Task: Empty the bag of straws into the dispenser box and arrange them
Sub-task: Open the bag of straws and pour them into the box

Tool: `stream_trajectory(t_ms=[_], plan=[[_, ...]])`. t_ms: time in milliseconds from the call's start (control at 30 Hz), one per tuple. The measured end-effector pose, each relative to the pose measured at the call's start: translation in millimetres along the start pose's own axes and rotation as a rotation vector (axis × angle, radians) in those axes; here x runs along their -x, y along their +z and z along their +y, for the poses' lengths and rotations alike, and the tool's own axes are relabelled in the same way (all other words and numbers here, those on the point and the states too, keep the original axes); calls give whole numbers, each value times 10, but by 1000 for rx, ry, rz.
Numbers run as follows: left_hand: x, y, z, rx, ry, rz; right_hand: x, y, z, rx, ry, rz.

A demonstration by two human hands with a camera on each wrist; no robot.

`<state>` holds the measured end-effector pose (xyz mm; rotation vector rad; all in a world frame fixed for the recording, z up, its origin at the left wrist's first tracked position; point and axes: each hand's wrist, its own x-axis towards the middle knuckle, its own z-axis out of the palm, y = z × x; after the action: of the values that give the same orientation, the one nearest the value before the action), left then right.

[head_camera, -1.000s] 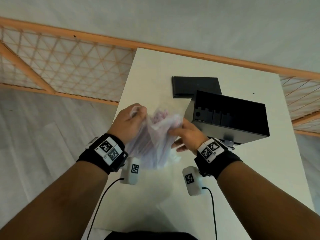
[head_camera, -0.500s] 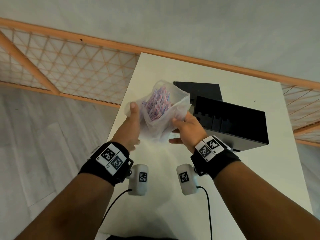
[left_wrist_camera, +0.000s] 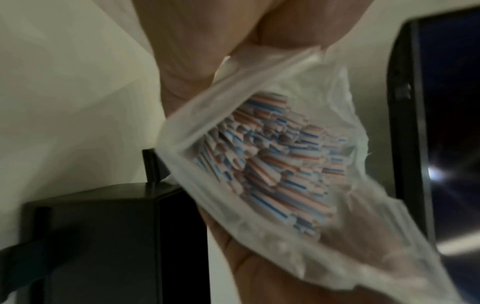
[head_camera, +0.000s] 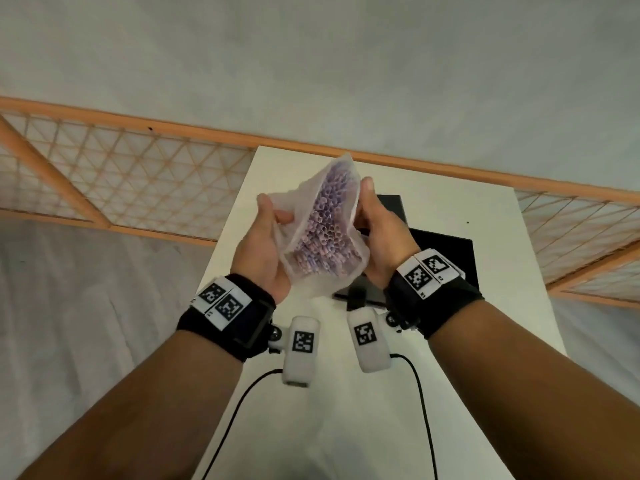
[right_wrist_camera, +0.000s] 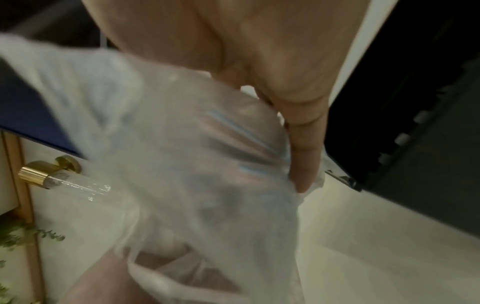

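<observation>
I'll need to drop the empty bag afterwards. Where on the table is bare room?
Bare table lies near the person, bordered by the forearms and cables. A strip runs right of the dispenser box. Crowded: far middle, where box and flat black lid sit.

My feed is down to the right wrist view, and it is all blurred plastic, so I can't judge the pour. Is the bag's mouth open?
Observer: Yes. In the head view the bag gapes toward the person, and the cut ends of the straws show inside.
Operator: Is the other hand on it too?
Observer: Yes. The left hand grips the bag's left edge, opposite the right hand.
Operator: Is the mouth aimed into the box?
Observer: No. The bag is held up in the air with its mouth facing the person. The dispenser box stands on the table, behind the right hand.
</observation>
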<state>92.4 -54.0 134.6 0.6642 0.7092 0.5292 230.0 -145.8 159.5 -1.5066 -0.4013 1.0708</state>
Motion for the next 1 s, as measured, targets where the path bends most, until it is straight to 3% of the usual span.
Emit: stream_trajectory(t_ms=[100,200,267,333,400,467,600,667,800,1000], plan=[[-106,320,-16,-123,66,-87,-119,-164,-233,259,21,99],[-212,513,-33,-162,122,-123,-183,-353,-419,59,106,-14],[-313,576,-90,-204,137,-52,-206,-496,-482,-15,168,-69],[-353,631,-141,-215,121,-85,-195,-579,-516,27,160,-29],[-369,688,-192,-187,86,-188,-90,-580,-554,128,110,40],[-374,756,-214,-196,74,-194,4,-584,-564,241,-2,113],[-499,818,-293,-109,132,-44,-11,-675,-464,325,-158,198],[-567,827,-303,-3,73,7,-46,-719,-422,317,-202,207],[-608,854,-279,48,-88,-237,-62,-801,-372,231,-216,112],[-649,872,-224,-13,-166,-341,-36,-845,-423,178,-192,50]])
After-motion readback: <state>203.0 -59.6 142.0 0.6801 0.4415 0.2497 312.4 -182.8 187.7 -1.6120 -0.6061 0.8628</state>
